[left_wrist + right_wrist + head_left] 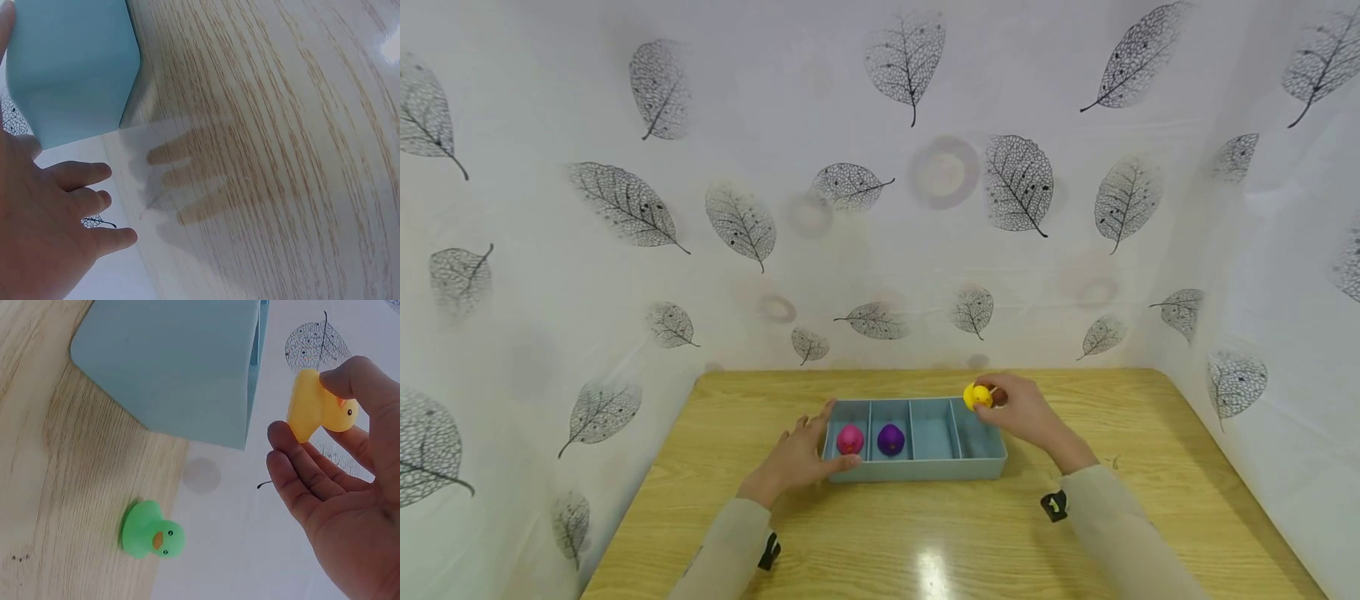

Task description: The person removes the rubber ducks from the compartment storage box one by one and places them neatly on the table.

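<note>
A pale blue box (917, 472) with several compartments in a row stands on the wooden table. In its leftmost compartment sits a pink toy duck (850, 439), and a purple toy duck (891, 440) sits in the one beside it. My left hand (801, 454) holds the box's left end, thumb over the front rim and index finger by the back corner; its other fingers (112, 240) stretch out free of the box. Above the rightmost compartment's back edge, my right hand (1018, 408) pinches a yellow toy duck (306, 406) between thumb and fingers.
A green toy duck (150, 531) rests on the table beyond the box's right end, seen only in the right wrist view. White cloth (880, 250) with a leaf print rises behind the table (865, 533) and along both sides.
</note>
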